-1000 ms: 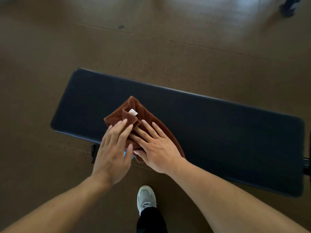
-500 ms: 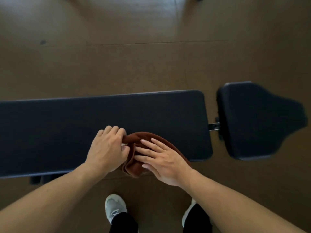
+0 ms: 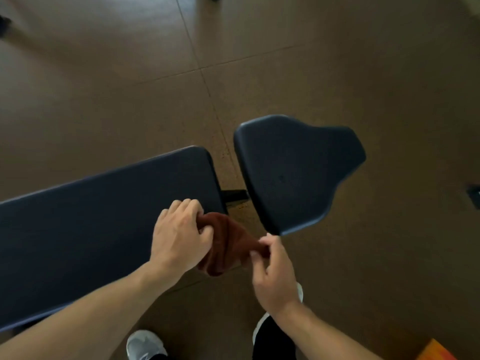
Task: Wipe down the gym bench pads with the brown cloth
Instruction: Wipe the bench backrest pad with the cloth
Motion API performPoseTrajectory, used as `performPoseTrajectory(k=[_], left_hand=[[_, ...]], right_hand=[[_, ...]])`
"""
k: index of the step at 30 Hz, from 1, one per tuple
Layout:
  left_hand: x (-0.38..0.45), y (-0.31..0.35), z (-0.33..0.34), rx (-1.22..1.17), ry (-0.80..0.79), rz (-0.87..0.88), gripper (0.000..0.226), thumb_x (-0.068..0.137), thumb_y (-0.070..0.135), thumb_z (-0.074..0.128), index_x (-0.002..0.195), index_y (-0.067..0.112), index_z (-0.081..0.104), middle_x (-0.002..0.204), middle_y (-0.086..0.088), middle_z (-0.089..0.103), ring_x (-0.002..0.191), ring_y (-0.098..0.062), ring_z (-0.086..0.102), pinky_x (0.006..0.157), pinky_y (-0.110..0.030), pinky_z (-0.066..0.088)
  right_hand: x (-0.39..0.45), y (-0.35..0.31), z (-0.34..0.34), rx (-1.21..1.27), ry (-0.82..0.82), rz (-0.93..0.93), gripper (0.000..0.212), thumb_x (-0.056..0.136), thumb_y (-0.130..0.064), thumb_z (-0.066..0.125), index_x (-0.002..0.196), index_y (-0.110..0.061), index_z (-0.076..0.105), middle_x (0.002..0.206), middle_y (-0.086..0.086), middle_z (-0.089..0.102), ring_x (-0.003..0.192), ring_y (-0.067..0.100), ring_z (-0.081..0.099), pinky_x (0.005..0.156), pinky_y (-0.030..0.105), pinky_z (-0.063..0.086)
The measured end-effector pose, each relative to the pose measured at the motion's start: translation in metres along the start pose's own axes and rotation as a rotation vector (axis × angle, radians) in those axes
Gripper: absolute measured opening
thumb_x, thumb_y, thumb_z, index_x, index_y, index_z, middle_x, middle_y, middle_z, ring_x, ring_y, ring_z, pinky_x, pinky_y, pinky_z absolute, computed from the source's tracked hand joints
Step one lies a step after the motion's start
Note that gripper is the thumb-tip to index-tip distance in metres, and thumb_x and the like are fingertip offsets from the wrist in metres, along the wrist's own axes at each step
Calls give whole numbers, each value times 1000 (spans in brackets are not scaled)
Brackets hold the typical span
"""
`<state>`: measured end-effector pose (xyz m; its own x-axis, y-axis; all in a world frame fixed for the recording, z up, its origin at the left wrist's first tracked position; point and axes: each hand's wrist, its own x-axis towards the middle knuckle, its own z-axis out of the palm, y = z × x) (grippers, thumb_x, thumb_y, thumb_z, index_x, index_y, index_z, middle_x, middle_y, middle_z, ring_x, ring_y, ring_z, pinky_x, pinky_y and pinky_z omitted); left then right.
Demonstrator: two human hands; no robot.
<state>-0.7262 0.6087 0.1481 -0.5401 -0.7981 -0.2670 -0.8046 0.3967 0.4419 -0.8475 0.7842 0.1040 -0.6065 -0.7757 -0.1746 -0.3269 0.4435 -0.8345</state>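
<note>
- Broadly, the brown speckled tiled floor fills most of the view, with seams running across it.
- Next, the long dark padded bench table lies with its long axis running from lower left up to the right, ending just short of the separate seat pad.
- Beyond a narrow gap bridged by a black metal link, the dark contoured seat pad widens toward the far right.
- Both forearms reach in from below; the left hand is curled over the near right corner of the long pad, its fingers closed on one end of the cloth.
- Opposite, the right hand pinches the other end, its fingers narrow on a fold.
- Between them, the bunched brown cloth stretches left to right, partly over the pad's corner and partly hanging off its near edge.
- Probably the step is regathering the cloth: fold it into a flat wad, then press it down on the seat pad and wipe along its length.
- Two shoes show below, one grey, one white-edged.
</note>
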Motion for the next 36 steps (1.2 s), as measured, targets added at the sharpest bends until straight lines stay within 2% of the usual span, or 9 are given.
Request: performPoseTrajectory(k=[3, 8, 10, 12, 16, 19, 25, 33, 36], left_hand=[[17, 48, 10, -140, -40, -14, 26, 88, 24, 65, 75, 30, 43, 70, 9, 54, 66, -9, 51, 60, -28, 36], [44, 107, 26, -189, -19, -58, 24, 88, 19, 61, 80, 32, 42, 62, 8, 57, 58, -10, 54, 58, -27, 37], [55, 120, 34, -161, 54, -126, 20, 87, 18, 61, 98, 32, 52, 83, 10, 65, 80, -11, 59, 83, -34, 45], [59, 123, 46, -48, 148, -117, 49, 85, 12, 60, 132, 24, 52, 127, 3, 60, 127, -17, 50, 118, -41, 30], [41, 137, 82, -12, -8, 97, 54, 104, 29, 43, 158, 27, 34, 171, 2, 16, 158, -12, -1, 129, -42, 0], [42, 137, 118, 82, -153, 67, 64, 110, 54, 17, 162, 30, -11, 166, 8, -31, 151, -11, -33, 127, -44, -12], [69, 133, 131, 265, -48, 71, 69, 110, 53, 22, 164, 13, 9, 173, -9, 1, 159, -28, -7, 122, -51, 6], [125, 135, 104, 232, -112, 52, 71, 107, 55, 17, 163, 12, 8, 172, -9, -6, 158, -26, -15, 124, -51, -1], [147, 140, 88, 210, -200, 51, 72, 106, 56, 9, 158, 18, -22, 161, -1, -40, 146, -19, -43, 123, -48, -18]], right_hand=[[19, 6, -60, 10, 151, 132, 27, 91, -27, 57, 101, -51, 49, 90, -16, 62, 83, 3, 61, 72, 19, 47], [95, 19, -145, -458, 153, -156, 13, 86, -27, 55, 98, -28, 61, 90, -10, 57, 86, 12, 53, 82, 28, 33], [131, 21, -157, -662, 101, -246, 29, 90, -27, 63, 119, -23, 67, 114, -1, 59, 112, 21, 55, 100, 36, 37], [151, 23, -154, -727, 66, -236, 48, 94, -28, 65, 141, -23, 58, 145, 7, 47, 142, 27, 39, 122, 49, 26], [138, 40, -117, -589, -52, 15, 54, 106, -42, 45, 156, -23, 38, 167, 6, 25, 158, 29, 14, 125, 58, 22], [138, 57, -93, -689, -111, 8, 64, 109, -50, 23, 165, -22, 11, 174, 5, 1, 160, 24, -9, 129, 51, 6], [188, 52, -93, -884, -222, -229, 62, 111, -46, 16, 165, -19, 5, 174, 8, -4, 160, 24, -9, 128, 49, 3], [254, 33, -96, -898, -365, -331, 60, 110, -42, 15, 165, -22, 4, 174, 2, -7, 159, 17, -14, 127, 44, -2], [280, 22, -98, -883, -404, -334, 60, 109, -44, 11, 163, -26, -5, 173, -3, -13, 157, 13, -20, 128, 40, -6]])
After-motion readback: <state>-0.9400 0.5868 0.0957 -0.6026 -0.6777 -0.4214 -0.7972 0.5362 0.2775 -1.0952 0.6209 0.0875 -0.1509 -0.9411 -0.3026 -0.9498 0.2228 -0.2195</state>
